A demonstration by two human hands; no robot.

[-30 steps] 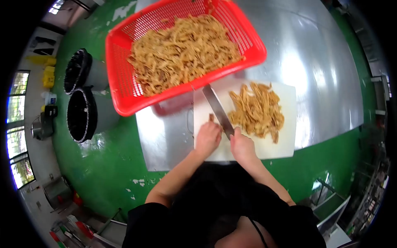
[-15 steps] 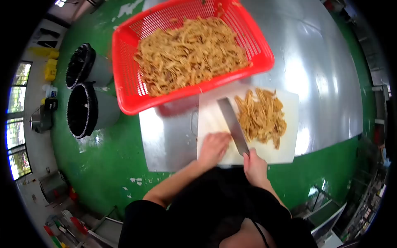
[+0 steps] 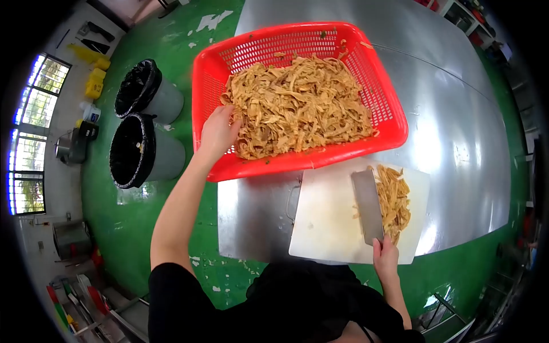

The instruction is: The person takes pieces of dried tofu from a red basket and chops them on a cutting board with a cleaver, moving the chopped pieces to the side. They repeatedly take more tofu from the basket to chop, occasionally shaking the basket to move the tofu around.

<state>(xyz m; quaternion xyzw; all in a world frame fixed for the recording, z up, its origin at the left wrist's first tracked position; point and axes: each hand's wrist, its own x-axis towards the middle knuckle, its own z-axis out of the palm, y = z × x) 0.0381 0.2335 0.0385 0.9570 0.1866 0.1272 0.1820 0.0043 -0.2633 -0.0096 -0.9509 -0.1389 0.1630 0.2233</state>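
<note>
My left hand [image 3: 220, 132] reaches over the near left side of the red perforated basket [image 3: 297, 162]. Its thumb and fingers are apart at the edge of a heap of tan-brown food strips [image 3: 303, 108], with the fingertips partly hidden against them. My right hand [image 3: 386, 256] grips a cleaver [image 3: 368, 206] by its handle. The broad blade lies over the white cutting board [image 3: 326, 217], along the left side of a smaller pile of strips [image 3: 393, 200]. A few small bits lie just left of the blade.
The basket and board rest on a shiny metal table [image 3: 457, 143]. A wire handle [image 3: 290, 204] shows by the board's left edge. Two grey bins [image 3: 166, 157] with black liners stand left on the green floor [image 3: 123, 228].
My left hand has left the board and moved up-left to the basket. The cleaver has turned more upright and shifted right with my right hand. The view has shifted, showing more of the basket.
</note>
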